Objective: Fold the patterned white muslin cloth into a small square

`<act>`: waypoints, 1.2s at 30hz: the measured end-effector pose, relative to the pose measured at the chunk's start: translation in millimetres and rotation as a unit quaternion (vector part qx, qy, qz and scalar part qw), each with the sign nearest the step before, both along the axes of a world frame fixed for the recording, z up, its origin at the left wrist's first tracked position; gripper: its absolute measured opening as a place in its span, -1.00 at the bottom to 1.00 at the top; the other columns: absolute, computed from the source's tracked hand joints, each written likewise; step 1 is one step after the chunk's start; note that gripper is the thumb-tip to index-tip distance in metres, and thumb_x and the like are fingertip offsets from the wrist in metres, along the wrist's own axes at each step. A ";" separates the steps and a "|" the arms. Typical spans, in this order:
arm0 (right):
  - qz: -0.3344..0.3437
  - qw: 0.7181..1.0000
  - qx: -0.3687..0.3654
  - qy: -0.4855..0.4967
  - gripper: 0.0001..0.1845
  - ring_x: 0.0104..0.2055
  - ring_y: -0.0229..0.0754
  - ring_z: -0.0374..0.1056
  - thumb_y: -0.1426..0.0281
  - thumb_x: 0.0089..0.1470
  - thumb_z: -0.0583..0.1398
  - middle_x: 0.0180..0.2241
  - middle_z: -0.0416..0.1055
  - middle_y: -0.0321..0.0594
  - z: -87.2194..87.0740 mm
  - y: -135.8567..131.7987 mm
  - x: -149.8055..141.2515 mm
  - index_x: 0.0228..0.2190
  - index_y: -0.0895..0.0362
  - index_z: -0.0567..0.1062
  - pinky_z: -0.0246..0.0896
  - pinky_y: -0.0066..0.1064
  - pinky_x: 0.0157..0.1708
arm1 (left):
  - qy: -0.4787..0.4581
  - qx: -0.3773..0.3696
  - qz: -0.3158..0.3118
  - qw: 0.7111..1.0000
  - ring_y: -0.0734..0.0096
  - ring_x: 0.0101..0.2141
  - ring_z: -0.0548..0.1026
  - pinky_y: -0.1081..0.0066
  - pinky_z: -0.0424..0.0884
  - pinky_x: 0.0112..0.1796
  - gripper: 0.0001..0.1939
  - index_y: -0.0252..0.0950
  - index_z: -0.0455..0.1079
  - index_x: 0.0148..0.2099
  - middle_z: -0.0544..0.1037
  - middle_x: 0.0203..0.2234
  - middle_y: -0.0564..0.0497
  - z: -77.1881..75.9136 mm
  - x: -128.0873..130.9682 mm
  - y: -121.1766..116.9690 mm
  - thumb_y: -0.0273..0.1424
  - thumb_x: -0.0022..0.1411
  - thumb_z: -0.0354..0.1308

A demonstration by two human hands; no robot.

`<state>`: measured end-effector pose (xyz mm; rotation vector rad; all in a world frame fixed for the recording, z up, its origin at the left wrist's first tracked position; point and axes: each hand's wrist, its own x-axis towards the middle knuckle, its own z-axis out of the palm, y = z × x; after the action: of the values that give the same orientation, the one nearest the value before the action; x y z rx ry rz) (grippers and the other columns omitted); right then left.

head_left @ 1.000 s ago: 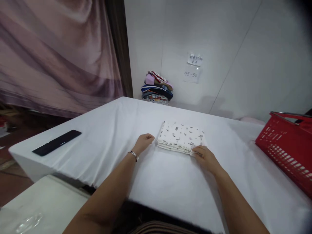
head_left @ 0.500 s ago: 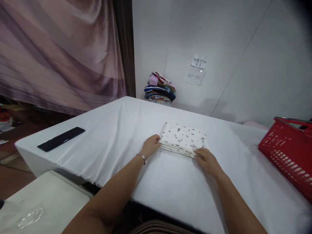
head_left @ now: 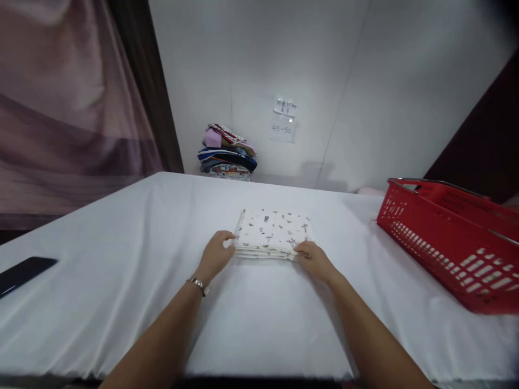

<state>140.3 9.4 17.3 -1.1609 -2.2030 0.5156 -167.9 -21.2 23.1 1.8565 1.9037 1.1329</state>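
A folded white cloth [head_left: 271, 229] with small grey-green prints lies flat on the white-covered table, its stacked layers showing along the front edge. At its front left corner is my left hand [head_left: 217, 253], thumb and forefinger apart with a gap between them; the fingertips are at the cloth's edge, and whether they touch it I cannot make out. A metal bracelet or watch circles that wrist. My right hand [head_left: 316, 260] pinches the front right corner, thumb on the near side and fingers over the top layer.
To the right stands a red plastic basket [head_left: 438, 243] with a metal handle. A dark flat phone-like object [head_left: 24, 273] lies at the table's left. Behind the table [head_left: 133, 259] rises a pile of folded clothes [head_left: 227, 154] against the wall, and a pinkish curtain [head_left: 60, 108] hangs at left.
My view has turned right, bringing more of the red basket into sight. My left hand's thumb and forefinger have parted from their grip on the cloth's corner; my right hand still pinches its corner.
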 end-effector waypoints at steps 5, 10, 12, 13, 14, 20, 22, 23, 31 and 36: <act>-0.014 1.000 0.014 -0.010 -0.78 -0.21 -0.16 0.29 0.55 -0.09 0.13 -0.31 0.43 -0.21 -2.2 -2.2 -7.3 -0.38 0.10 0.52 0.16 -0.35 -0.17 | 0.158 0.100 -0.102 0.977 0.27 0.04 0.27 0.24 0.20 0.04 -0.73 -0.23 0.36 -0.12 0.38 -0.01 -0.04 18.4 39.6 16.4 -0.26 0.21 -0.06; -0.043 0.994 -0.015 0.099 -0.80 -0.19 -0.15 0.33 0.42 -0.05 0.13 -0.26 0.46 -0.20 0.5 1.5 8.8 -0.34 0.10 0.52 0.19 -0.31 -0.15 | 0.293 0.016 -0.093 0.951 0.14 0.16 0.13 0.04 0.09 0.09 -0.65 -0.22 0.30 0.03 0.28 0.11 -0.08 -4.8 47.3 31.5 -0.26 0.24 -0.08; -0.140 0.967 -0.034 0.212 -0.78 -0.17 -0.15 0.34 0.36 -0.04 0.12 -0.24 0.47 -0.17 6.8 7.8 28.6 -0.33 0.13 0.50 0.21 -0.32 -0.15 | 0.302 0.004 -0.078 0.950 0.17 0.17 0.11 0.06 0.10 0.09 -0.63 -0.20 0.27 0.07 0.25 0.13 -0.07 -16.5 43.1 32.9 -0.27 0.26 -0.12; -0.197 0.944 -0.057 0.257 -0.77 -0.17 -0.16 0.34 0.35 -0.04 0.12 -0.24 0.47 -0.16 10.1 11.1 39.7 -0.32 0.15 0.49 0.22 -0.34 -0.16 | 0.303 0.005 -0.078 0.950 0.18 0.18 0.09 0.06 0.09 0.09 -0.62 -0.19 0.26 0.08 0.24 0.14 -0.07 -20.2 41.3 33.0 -0.26 0.26 -0.14; -0.244 0.922 -0.093 0.284 -0.77 -0.18 -0.17 0.35 0.35 -0.03 0.12 -0.24 0.46 -0.15 12.9 14.0 50.2 -0.31 0.16 0.47 0.24 -0.37 -0.19 | 0.304 0.005 -0.081 0.949 0.18 0.18 0.07 0.07 0.08 0.10 -0.61 -0.20 0.25 0.09 0.23 0.15 -0.07 -22.2 40.0 32.9 -0.26 0.26 -0.14; -0.268 0.884 -0.293 0.248 -0.79 -0.58 -0.29 0.33 0.30 -0.02 0.17 -0.48 0.46 -0.13 6.7 14.9 67.5 -0.49 0.22 0.43 0.22 -0.48 -0.60 | 0.300 -0.009 -0.085 0.950 0.18 0.19 0.05 0.05 0.07 0.09 -0.59 -0.20 0.23 0.10 0.21 0.16 -0.07 -19.0 40.2 34.0 -0.24 0.27 -0.16; -0.256 0.883 -0.315 0.236 -0.73 -0.63 -0.33 0.29 0.25 0.02 0.15 -0.54 0.43 -0.17 2.7 13.2 59.2 -0.52 0.22 0.41 0.17 -0.52 -0.66 | 0.303 -0.013 -0.088 0.949 0.18 0.19 0.04 0.04 0.07 0.09 -0.58 -0.20 0.23 0.11 0.21 0.16 -0.07 -18.7 40.2 34.7 -0.23 0.27 -0.17; -0.255 0.884 -0.316 0.232 -0.71 -0.64 -0.35 0.27 0.23 0.04 0.14 -0.57 0.40 -0.21 2.0 12.8 55.0 -0.53 0.21 0.39 0.14 -0.53 -0.67 | 0.305 -0.014 -0.088 0.948 0.18 0.19 0.03 0.04 0.08 0.09 -0.58 -0.20 0.22 0.11 0.20 0.16 -0.07 -18.8 40.0 35.0 -0.23 0.27 -0.18; -0.241 0.915 -0.281 0.158 -0.68 -0.73 -0.43 0.07 0.24 0.01 0.16 -0.72 0.22 -0.39 15.7 13.8 39.5 -0.64 0.17 0.31 -0.10 -0.55 -0.72 | 0.311 -0.022 -0.085 0.946 0.19 0.19 0.03 0.05 0.08 0.08 -0.57 -0.21 0.21 0.12 0.20 0.17 -0.05 -17.6 40.5 34.4 -0.22 0.28 -0.21; -0.255 0.918 -0.293 0.083 -0.64 -0.75 -0.42 0.03 0.20 -0.08 0.23 -0.77 0.17 -0.40 14.8 19.9 38.7 -0.68 0.16 0.30 -0.14 -0.52 -0.72 | 0.321 -0.020 -0.085 0.943 0.20 0.20 0.03 0.06 0.09 0.07 -0.56 -0.23 0.20 0.12 0.19 0.17 -0.05 -15.5 41.1 33.4 -0.22 0.29 -0.23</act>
<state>178.9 29.3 32.0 -1.8460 -1.5354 1.0331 -126.8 12.3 7.6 2.5216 1.9731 0.4485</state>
